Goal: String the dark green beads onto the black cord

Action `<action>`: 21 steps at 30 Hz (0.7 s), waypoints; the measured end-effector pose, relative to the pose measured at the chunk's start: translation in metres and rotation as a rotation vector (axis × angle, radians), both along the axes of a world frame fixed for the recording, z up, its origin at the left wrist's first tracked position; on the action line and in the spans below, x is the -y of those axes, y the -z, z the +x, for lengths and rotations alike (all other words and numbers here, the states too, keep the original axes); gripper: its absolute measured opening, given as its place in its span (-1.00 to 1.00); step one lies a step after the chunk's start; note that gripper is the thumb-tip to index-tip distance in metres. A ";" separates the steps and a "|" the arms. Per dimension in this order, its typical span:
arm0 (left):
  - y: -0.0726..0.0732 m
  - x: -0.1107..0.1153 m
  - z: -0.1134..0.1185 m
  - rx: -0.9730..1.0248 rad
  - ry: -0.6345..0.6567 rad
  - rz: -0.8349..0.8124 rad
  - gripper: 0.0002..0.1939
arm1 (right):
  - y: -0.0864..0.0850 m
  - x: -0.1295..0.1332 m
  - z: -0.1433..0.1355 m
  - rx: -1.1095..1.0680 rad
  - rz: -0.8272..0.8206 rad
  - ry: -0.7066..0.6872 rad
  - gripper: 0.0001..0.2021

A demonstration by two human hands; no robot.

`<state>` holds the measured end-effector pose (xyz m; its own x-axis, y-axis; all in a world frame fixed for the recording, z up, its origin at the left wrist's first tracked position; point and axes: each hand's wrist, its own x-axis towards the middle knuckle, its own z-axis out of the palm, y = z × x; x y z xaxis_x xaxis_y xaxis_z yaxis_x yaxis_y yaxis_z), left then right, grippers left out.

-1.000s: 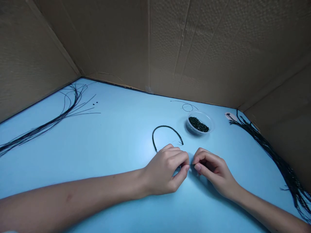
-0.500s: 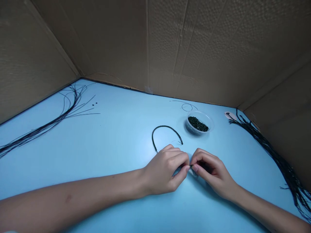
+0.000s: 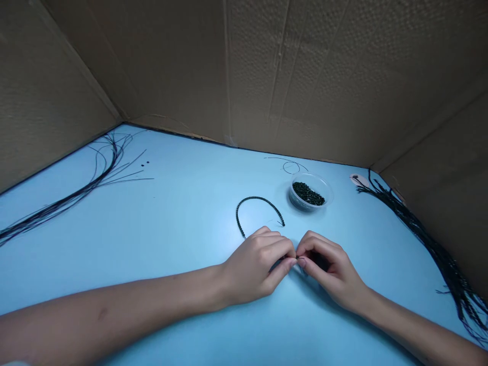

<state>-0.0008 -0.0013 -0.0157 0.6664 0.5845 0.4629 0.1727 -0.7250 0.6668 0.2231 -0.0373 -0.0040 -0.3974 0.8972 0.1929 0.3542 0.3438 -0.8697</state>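
My left hand [image 3: 261,264] is closed in a pinch, thumb against forefinger, on a thin dark cord. From behind that hand a curved strand of dark beads [image 3: 256,197] runs out over the table, its far end bent round beside the knuckles. Fingertip to fingertip with it, my right hand [image 3: 331,267] pinches the same cord [image 3: 298,257], of which only a tiny piece shows between the two hands. Just beyond the right hand stands a clear round tub [image 3: 305,206] holding many small dark green beads [image 3: 308,193].
A bundle of thin black cords [image 3: 84,190] lies at the left. More beaded dark strands [image 3: 427,239] lie along the right edge, by a round pale label [image 3: 359,179]. A loose looped cord [image 3: 291,167] is behind the tub. Cardboard walls [image 3: 244,76] enclose the light blue table [image 3: 183,213].
The whole view has shifted slightly, so everything sits a little further left. Both hands keep their pinch on the cord in nearly the same pose.
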 end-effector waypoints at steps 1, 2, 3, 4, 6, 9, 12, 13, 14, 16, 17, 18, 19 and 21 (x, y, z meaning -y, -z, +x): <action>0.000 0.000 0.000 0.005 -0.001 -0.004 -0.86 | 0.000 0.000 0.000 -0.009 0.005 -0.001 -0.88; -0.001 0.000 0.000 0.011 -0.005 -0.007 -0.87 | 0.001 0.001 0.001 -0.019 0.011 -0.002 -0.89; -0.001 0.000 0.000 0.020 -0.010 -0.012 -0.87 | 0.001 0.001 0.001 -0.027 0.018 -0.001 -0.89; -0.002 0.000 0.000 0.028 -0.017 -0.018 -0.87 | 0.001 0.001 0.001 -0.034 0.025 0.002 -0.89; -0.004 0.000 0.000 0.044 -0.033 -0.031 -0.87 | 0.001 0.002 0.002 -0.042 0.035 0.008 -0.90; -0.006 0.001 0.000 0.052 -0.056 -0.031 -0.86 | 0.001 0.002 0.003 -0.044 0.034 0.008 -0.89; -0.007 0.001 0.000 0.038 -0.056 -0.011 -0.85 | 0.001 0.002 0.003 -0.041 0.031 0.007 -0.90; -0.007 0.001 0.000 0.031 -0.053 -0.005 -0.84 | 0.001 0.002 0.003 -0.039 0.032 0.006 -0.90; -0.007 0.001 0.000 0.025 -0.049 0.001 -0.84 | 0.001 0.002 0.003 -0.038 0.033 0.007 -0.90; -0.007 0.001 0.000 0.018 -0.041 0.007 -0.84 | 0.002 0.002 0.004 -0.037 0.034 0.009 -0.90; -0.007 0.001 0.000 0.017 -0.039 0.007 -0.84 | 0.002 0.003 0.004 -0.038 0.033 0.009 -0.91; -0.007 0.001 0.000 0.015 -0.036 0.007 -0.85 | 0.002 0.003 0.004 -0.037 0.032 0.008 -0.91; -0.007 0.001 0.000 0.013 -0.034 0.006 -0.85 | 0.002 0.003 0.004 -0.037 0.030 0.007 -0.91; -0.006 0.001 0.000 0.011 -0.030 0.006 -0.85 | 0.002 0.002 0.004 -0.038 0.027 0.004 -0.91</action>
<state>-0.0003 -0.0020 -0.0093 0.6434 0.6015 0.4735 0.1876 -0.7236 0.6642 0.2272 -0.0397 -0.0061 -0.3861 0.8929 0.2317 0.3225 0.3659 -0.8730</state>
